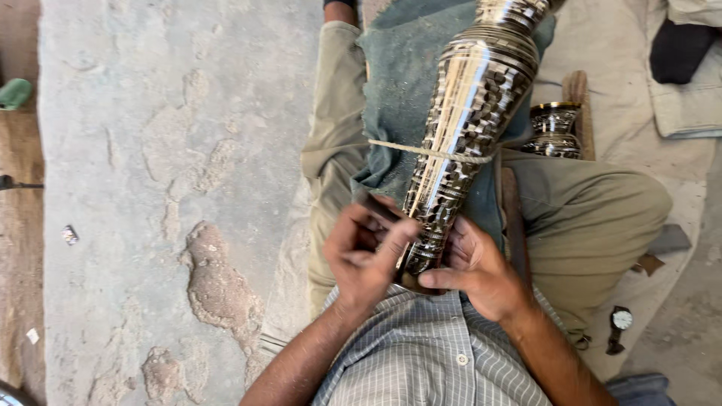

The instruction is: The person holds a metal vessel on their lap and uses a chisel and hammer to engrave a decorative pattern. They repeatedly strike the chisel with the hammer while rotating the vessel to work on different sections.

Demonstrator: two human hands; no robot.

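Observation:
A tall shiny metal vase point(470, 113) with dark engraved bands lies along my lap on a green cloth point(402, 83), tied down by a pale cord point(429, 153) across its middle. My left hand point(365, 252) grips a thin dark tool point(380, 209) whose tip rests against the vase's narrow lower part. On the other side, my right hand point(477, 267) cups the base of the vase and steadies it. I sit with my legs folded, in olive trousers and a checked shirt.
A smaller engraved metal pot point(553, 128) stands beside a wooden piece point(577, 90) past my right knee. A wristwatch point(619, 325) lies on the pale mat at right. Rough concrete floor point(165, 188) spreads to the left, with a green object point(15, 94) at the far edge.

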